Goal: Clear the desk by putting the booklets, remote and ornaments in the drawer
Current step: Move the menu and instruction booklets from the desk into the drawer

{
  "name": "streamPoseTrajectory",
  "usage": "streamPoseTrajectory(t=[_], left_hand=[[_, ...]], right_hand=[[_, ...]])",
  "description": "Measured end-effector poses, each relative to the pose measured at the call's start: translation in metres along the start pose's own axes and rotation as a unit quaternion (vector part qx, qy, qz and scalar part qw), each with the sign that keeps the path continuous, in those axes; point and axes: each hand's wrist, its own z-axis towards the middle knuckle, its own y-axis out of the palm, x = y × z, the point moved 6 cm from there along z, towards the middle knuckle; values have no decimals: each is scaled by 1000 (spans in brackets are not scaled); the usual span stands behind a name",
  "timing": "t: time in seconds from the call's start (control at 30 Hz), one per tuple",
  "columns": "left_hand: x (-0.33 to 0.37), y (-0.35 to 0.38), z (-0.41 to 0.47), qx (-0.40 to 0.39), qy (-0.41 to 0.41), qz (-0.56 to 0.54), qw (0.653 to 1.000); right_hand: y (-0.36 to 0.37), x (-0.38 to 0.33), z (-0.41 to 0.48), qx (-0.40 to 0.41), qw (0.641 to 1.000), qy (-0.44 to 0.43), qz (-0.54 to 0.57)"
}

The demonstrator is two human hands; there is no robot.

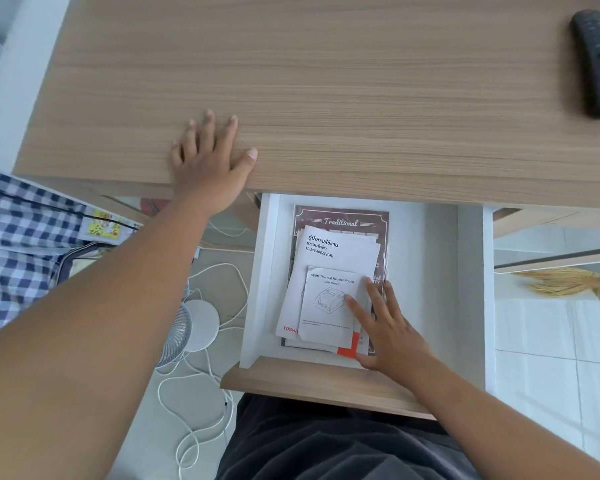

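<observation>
Light wood-grain desk top (361, 81) fills the upper view, with white tile floor (551, 358) below it. I see the white drawer with a wood front panel (440, 271) pulled out under the desk's near edge.

Task items:
- Small white printer user manual with a line drawing (326, 306) is top of the stack in the drawer, slightly skewed.
- Under it is a larger white manual with Thai heading and a red corner (336, 251).
- At the bottom is a brown "Traditional" booklet in a clear sleeve (343, 218).
- Black oblong remote (598, 64) lies on the desk at the far right, partly cut by the frame edge, well apart from both hands.

Hands:
- Left hand (208, 164) lies flat on the desk near its front edge, fingers spread, gripping nothing.
- Right hand (392, 334) is in the drawer, straight fingers resting on the top manual's right side, nothing pinched.

Room: the stack sits left of centre, with a bare strip of drawer floor on its right.

On the floor, a white round-base fan (194, 323) and loose white cables (201, 386) lie left of the drawer. Straw broom bristles (568, 282) are to the right and blue checked cloth (21, 244) is far left.
</observation>
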Motion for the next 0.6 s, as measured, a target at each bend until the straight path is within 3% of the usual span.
streamPoseTrajectory(t=[0.33, 0.6], left_hand=[[-1, 1, 0, 6, 1, 3, 1000], [-1, 2, 1, 15, 0, 4, 1000]], right_hand=[[1, -17, 11, 27, 996, 1, -80], [-6, -22, 30, 88, 996, 0, -19]])
